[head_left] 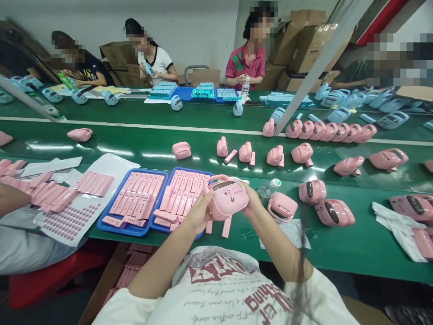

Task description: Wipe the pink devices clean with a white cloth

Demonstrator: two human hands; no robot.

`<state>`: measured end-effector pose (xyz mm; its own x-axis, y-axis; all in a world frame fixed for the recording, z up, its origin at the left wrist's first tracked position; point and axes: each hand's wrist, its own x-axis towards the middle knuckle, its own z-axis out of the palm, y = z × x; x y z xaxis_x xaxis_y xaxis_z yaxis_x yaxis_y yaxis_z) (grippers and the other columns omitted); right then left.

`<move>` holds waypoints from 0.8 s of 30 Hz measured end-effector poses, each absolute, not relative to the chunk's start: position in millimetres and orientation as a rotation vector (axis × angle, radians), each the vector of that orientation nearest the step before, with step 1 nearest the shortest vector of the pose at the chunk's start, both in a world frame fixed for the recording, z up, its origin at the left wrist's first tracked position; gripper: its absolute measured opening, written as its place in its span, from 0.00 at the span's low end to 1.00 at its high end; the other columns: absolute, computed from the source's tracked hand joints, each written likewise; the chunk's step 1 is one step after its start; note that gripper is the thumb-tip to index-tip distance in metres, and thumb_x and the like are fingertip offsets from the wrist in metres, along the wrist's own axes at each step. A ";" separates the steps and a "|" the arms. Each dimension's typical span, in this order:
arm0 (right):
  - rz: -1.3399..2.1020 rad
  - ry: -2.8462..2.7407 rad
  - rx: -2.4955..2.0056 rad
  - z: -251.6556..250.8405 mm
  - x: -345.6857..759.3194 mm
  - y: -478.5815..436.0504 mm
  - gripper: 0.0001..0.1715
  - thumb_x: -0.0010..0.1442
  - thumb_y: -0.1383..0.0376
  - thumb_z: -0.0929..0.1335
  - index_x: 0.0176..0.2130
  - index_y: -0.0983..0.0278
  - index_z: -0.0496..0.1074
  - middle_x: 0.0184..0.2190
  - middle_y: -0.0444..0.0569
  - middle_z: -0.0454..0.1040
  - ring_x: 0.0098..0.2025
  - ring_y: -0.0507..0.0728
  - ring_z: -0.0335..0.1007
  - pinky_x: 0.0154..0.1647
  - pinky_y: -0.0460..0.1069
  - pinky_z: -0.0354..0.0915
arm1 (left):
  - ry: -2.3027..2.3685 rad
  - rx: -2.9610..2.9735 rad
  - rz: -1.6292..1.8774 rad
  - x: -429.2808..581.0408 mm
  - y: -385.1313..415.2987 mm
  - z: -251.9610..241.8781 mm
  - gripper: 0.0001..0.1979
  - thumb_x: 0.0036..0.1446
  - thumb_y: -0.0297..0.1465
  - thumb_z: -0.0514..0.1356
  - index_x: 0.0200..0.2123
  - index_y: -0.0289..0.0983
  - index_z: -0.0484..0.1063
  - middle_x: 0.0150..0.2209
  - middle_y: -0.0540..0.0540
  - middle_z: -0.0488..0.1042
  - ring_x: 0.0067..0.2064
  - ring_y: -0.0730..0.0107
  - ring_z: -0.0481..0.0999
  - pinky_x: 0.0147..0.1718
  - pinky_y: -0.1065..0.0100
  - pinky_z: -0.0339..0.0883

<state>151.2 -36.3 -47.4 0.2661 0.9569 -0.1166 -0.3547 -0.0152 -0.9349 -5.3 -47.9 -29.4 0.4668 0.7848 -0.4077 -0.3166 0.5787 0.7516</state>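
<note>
Both hands hold up a pink, rounded plastic device with a carrying handle (229, 203). Its front has a dark glossy panel and a small printed picture. My left hand (202, 211) grips its left end, fingers partly hidden behind it. On the right end my right hand (252, 199) is closed around the side. Below the device, small pink rectangular pieces (226, 227) lie on the green table. Two blue trays (105, 225) to the left carry rows of similar pink pieces with printed marks. Another pink device (283, 206) rests just right of my right hand.
A clear bottle (269, 188) lies behind my right hand. More pink devices stand along the green conveyor belt (152, 151). A slanted white post (314, 76) rises at the right. Across the line, co-workers sit by blue devices (339, 115). A neighbour's arm (13, 198) reaches in from the left.
</note>
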 end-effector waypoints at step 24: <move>1.202 -1.594 -2.402 -210.6 131.6 -111.0 0.44 0.58 0.65 0.59 0.66 0.78 0.34 0.45 0.65 0.72 0.39 0.64 0.75 0.34 0.53 0.64 | 1.514 1.272 0.994 18.4 148.1 -123.8 0.13 0.35 0.24 0.65 0.30 0.35 0.76 0.50 0.42 0.65 0.57 0.53 0.63 0.57 0.59 0.55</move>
